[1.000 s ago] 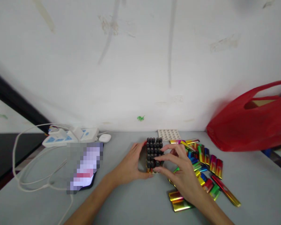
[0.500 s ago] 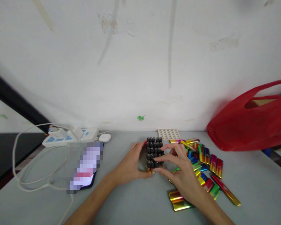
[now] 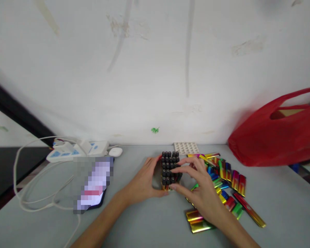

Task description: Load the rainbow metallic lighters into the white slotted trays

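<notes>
In the middle of the table stands a tight upright cluster of black-topped pieces [image 3: 167, 165], set in rows. Each black top has a small pale ring, and shiny coloured sides show at the bottom front. My left hand [image 3: 144, 179] is curved around the cluster's left side, fingers at the back and thumb at the front corner. At the front right corner, the thumb and index finger of my right hand [image 3: 193, 177] close around a black-topped piece. My other right fingers bend over the cluster's right edge. The cluster's right side is partly hidden by that hand.
Shiny multicoloured metallic pieces [image 3: 235, 181] lie loose on the right. Behind the cluster, a white grid tray [image 3: 186, 148] rests by the wall. A red bag [image 3: 271, 137] stands far right. Leftward are a phone [image 3: 95, 186], a white power strip [image 3: 98, 148] and looping cables.
My right index finger has shifted slightly, and the front right black tops show more plainly. My left hand keeps its place around the cluster.
</notes>
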`<state>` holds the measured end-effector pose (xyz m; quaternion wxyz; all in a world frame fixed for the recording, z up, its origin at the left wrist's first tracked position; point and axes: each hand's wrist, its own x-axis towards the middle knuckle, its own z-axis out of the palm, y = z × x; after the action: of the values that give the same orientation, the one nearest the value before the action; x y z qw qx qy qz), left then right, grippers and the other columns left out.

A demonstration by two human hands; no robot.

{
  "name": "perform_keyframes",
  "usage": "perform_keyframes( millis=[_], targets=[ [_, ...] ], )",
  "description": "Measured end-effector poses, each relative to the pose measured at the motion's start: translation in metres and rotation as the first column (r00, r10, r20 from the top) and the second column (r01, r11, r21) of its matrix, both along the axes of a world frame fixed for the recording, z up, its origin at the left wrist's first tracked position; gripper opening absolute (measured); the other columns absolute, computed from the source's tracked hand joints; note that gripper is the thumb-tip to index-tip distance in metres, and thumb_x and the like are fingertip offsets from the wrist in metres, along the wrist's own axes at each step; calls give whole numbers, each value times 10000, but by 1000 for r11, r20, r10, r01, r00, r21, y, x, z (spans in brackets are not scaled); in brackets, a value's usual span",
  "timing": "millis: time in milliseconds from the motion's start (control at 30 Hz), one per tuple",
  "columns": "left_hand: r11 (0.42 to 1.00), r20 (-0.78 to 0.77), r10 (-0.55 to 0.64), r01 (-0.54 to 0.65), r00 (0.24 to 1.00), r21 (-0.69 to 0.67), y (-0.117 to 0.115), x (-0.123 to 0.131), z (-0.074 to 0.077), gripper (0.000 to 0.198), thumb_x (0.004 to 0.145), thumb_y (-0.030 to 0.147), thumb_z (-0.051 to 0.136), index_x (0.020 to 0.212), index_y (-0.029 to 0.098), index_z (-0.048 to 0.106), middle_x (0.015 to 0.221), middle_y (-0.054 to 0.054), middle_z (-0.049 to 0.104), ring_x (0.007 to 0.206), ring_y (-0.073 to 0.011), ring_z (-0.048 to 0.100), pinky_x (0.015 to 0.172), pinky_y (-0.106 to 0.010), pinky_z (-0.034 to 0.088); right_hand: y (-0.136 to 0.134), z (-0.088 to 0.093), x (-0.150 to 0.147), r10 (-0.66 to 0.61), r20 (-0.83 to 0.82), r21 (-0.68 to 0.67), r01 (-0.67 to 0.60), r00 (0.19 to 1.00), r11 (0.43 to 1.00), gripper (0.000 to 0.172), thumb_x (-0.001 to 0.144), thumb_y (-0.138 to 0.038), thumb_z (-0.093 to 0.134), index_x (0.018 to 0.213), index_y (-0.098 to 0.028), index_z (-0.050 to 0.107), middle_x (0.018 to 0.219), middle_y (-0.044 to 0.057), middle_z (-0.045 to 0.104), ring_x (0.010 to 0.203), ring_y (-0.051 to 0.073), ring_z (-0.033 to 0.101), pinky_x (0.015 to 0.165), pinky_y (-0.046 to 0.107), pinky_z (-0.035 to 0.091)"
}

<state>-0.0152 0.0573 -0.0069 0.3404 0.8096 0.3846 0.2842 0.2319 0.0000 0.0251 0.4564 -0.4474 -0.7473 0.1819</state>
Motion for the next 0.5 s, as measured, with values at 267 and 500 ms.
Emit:
perform_keyframes(
  millis=[267,500],
  targets=[
    [1000,-7,11,-11,1000,1,1,-2,-3,1286,668,377,1052,1724,297,323,1620,-178,519,1472,-451,514,1268,-625,422,11,-9,13,-330,126,5,332,936,943,126,1097,-305,626,1105,-237,732,1137,90,716,1146,323,614,1036,484,464],
    [999,-29,20,-21,999,-29,0,-1,1,1267,677,384,1048,1716,271,331,1606,-185,521,1450,-448,529,1276,-617,418,23,-18,41,-660,528,250,645,534,722,188,1030,-279,655,1145,-182,768,1092,183,731,1036,401,589,887,491,445]
  ],
)
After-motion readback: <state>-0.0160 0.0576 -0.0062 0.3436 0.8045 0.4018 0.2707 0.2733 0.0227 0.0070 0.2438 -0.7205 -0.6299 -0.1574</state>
